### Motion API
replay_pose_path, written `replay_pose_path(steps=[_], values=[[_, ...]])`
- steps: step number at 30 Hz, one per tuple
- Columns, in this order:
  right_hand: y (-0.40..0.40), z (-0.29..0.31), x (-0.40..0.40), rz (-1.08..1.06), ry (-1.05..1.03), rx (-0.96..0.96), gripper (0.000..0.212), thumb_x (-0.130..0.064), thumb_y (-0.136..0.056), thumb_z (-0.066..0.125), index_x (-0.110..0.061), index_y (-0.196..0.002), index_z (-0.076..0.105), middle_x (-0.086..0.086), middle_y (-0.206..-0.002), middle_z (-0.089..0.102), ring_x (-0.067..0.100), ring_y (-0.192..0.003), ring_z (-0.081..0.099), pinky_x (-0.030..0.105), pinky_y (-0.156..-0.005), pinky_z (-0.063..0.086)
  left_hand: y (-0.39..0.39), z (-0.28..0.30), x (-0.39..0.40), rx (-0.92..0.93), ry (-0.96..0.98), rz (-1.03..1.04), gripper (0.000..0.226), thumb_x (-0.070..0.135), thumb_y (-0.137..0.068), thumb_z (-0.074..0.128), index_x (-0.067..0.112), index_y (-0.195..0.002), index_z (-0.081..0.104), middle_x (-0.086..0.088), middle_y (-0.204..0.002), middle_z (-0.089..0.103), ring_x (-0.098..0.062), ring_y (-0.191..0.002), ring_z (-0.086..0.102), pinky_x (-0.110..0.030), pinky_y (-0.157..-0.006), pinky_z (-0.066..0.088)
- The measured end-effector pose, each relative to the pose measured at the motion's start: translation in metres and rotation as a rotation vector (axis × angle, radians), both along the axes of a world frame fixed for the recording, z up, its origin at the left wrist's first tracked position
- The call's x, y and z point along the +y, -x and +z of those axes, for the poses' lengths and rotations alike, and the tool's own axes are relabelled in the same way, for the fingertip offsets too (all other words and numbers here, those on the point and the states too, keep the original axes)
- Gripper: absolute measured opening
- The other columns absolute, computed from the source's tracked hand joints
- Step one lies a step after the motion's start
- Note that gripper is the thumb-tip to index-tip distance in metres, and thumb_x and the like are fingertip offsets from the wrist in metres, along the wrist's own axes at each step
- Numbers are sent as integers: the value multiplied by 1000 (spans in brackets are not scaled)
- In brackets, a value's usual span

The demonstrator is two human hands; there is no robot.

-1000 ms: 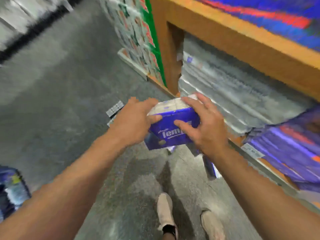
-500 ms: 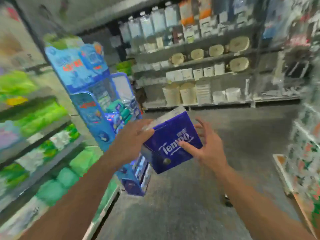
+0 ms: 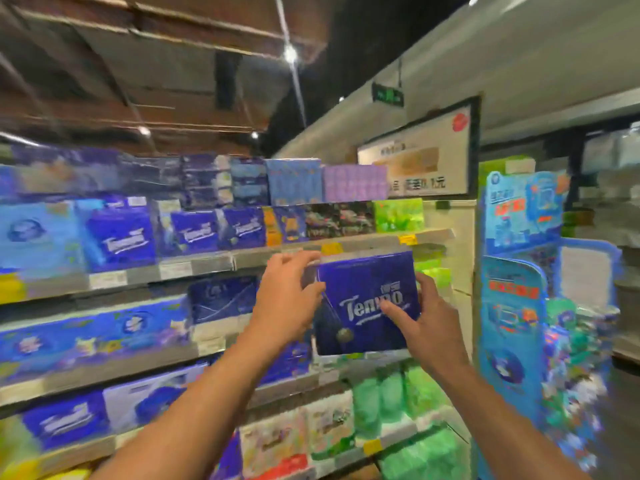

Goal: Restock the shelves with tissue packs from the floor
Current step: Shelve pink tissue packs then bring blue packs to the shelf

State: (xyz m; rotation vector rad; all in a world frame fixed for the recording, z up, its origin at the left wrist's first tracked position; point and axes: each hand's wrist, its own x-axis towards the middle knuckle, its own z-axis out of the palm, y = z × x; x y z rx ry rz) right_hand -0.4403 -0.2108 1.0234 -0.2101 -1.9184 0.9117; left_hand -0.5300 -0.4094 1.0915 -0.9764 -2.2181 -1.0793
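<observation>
- The tissue pack is held upright in the air in front of the shelving, its top edge just under the front rail of the second shelf and its lower edge above the rail of the shelf below.
- Left hand grips the pack's left side, fingers curled over the upper left corner and thumb on the front face.
- Right hand holds the pack's right side, thumb up along the right edge and forefinger laid straight across the printed face.
- Behind the pack's upper right corner the shelf bay looks dark; the blur leaves its contents unclear.
- Left of the pack, the second shelf carries similar dark blue packs standing side by side; green packs stand above the pack's right corner.
- Below the pack, lower shelves hold green rolls and white packs.
- Right of the pack stands a blue cardboard display.
- Pack appearance: dark blue glossy wrap, white slanted brand lettering, a small round mark near the lower left.
</observation>
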Motion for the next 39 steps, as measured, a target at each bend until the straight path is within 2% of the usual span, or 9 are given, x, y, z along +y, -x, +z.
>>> replay_pose_path(steps=[4,8,15,18,24,29,35,37,39], values=[[101,18,-54,41,-1,30,54,-35,-77,79,-26,-122,51,-8,-93,69,22,-88,67,29,-68,40,68,6,-55,54,-80,139,66,15,-70,81,31,-129,57,2,-111,57,-18,-101,58,-27,-93,45],[181,31,-80,102,-4,73,56,-44,-80,74,-28,-126,48,-7,-103,69,17,-90,65,33,-70,48,126,7,-77,46,7,204,98,31,-65,86,44,-143,28,6,-118,49,-17,-108,53,-37,-92,48],[321,62,-84,232,-7,144,59,-46,-83,71,-25,-131,45,-6,-112,67,15,-98,62,30,-80,50,243,24,-73,118,15,345,118,35,-69,86,41,-151,2,-1,-129,42,-19,-118,47,-26,-88,40],[384,85,-79,340,-26,118,57,-44,-84,71,-23,-130,44,-10,-110,63,7,-93,60,7,-67,41,294,44,-70,134,21,461,118,34,-68,85,38,-153,3,-3,-129,44,-21,-121,47,-28,-90,41],[509,109,-92,352,-85,61,62,-56,-83,65,-24,-130,41,4,-115,66,28,-104,60,38,-79,52,393,74,-71,148,41,648,111,29,-68,84,34,-152,12,-8,-129,48,-25,-122,48,-38,-91,45],[576,98,-114,364,-90,-134,62,-54,-83,67,-22,-128,38,6,-114,66,30,-103,60,32,-69,42,460,57,-86,68,48,735,98,35,-69,80,38,-146,18,-11,-120,54,-31,-111,55,-40,-84,48],[605,81,-134,297,-183,-253,65,-55,-83,66,-18,-130,39,8,-121,59,31,-107,60,39,-81,51,482,27,-91,190,316,987,89,45,-79,72,26,-150,21,-20,-157,8,-40,-136,26,-46,-106,36],[606,80,-139,281,-227,-251,74,-50,-81,71,-17,-135,35,8,-127,49,31,-111,57,39,-84,51,488,17,-96,289,296,955,76,44,-74,75,28,-139,39,-11,-148,28,-34,-127,36,-43,-97,44],[605,79,-144,289,-258,-260,85,-47,-77,75,-17,-141,28,9,-128,44,31,-112,56,38,-85,51,496,8,-104,202,197,863,66,44,-70,78,33,-126,46,0,-124,45,-27,-112,51,-40,-84,50]])
